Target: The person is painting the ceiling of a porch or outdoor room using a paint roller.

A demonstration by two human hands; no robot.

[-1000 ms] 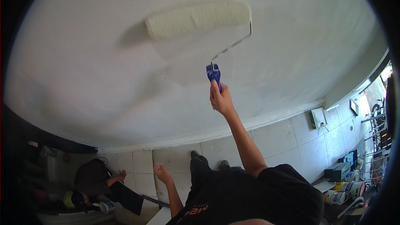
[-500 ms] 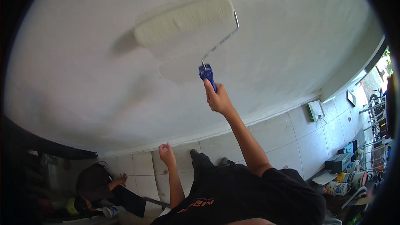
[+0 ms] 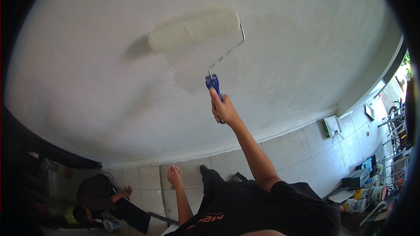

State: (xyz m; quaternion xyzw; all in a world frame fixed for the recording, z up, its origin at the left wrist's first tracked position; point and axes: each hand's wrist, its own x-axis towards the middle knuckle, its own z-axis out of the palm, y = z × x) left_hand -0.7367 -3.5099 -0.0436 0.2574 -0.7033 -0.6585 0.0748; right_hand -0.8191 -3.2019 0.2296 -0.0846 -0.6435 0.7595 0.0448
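Note:
My right hand (image 3: 223, 108) is closed around the blue handle (image 3: 212, 81) of a paint roller. Its bent metal frame leads up to a wide, pale cream roller cover (image 3: 194, 30), which lies against the white wall (image 3: 109, 83). Just below the cover, a damp-looking, slightly darker patch shows on the wall. Down by my side, away from the wall, my left hand (image 3: 174, 176) has its fingers curled in, and nothing shows in them.
At lower left another person (image 3: 96, 192) sits low by the wall, a white bucket (image 3: 111, 225) close by. On the tiled floor to the right lies a paint tray (image 3: 332, 126). Several paint buckets (image 3: 353, 205), a toolbox (image 3: 355, 179) and metal racks (image 3: 393, 120) crowd the right edge.
The roller has come down the wall a little, toward me, with my right hand lowering along with it. My left hand has dropped slightly too.

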